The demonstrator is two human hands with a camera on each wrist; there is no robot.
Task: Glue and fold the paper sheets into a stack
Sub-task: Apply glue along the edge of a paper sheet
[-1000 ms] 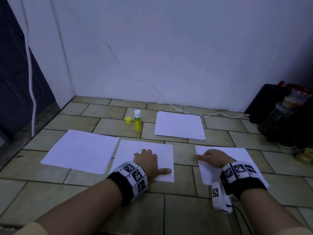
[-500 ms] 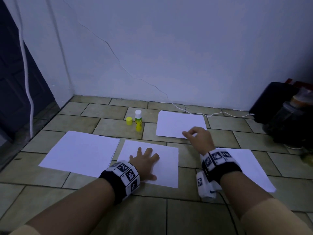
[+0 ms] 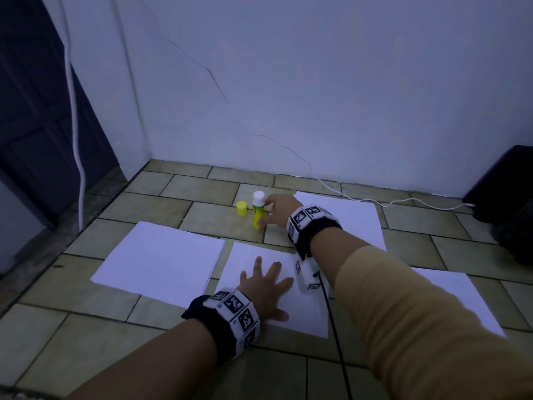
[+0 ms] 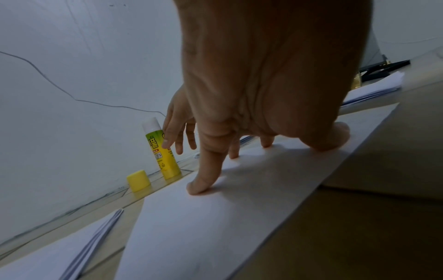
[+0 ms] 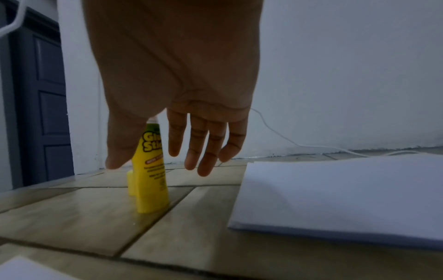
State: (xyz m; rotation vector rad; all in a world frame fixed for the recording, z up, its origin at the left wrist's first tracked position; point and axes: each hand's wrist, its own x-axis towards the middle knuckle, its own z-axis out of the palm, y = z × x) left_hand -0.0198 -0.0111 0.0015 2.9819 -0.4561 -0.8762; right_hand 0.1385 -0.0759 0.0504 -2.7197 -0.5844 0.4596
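A yellow glue stick (image 3: 257, 210) with a white tip stands upright on the tiled floor, its yellow cap (image 3: 241, 208) off beside it. My right hand (image 3: 266, 212) reaches around it with straight fingers, thumb on one side and fingers on the other, not closed; the right wrist view shows the glue stick (image 5: 151, 180) between thumb and fingers (image 5: 206, 151). My left hand (image 3: 265, 280) lies flat with spread fingers on the middle paper sheet (image 3: 302, 316). In the left wrist view its fingertips (image 4: 199, 186) press that sheet (image 4: 215, 227).
A paper stack (image 3: 161, 258) lies at the left, another stack (image 3: 357, 217) behind my right wrist, and one sheet (image 3: 461, 298) at the right. A white cable (image 3: 403, 202) runs along the wall. A black object (image 3: 504, 186) sits far right, a dark door (image 3: 43, 125) left.
My right hand left the right sheet and moved forward and left to the glue stick. The left hand stayed on the middle sheet and spread its fingers.
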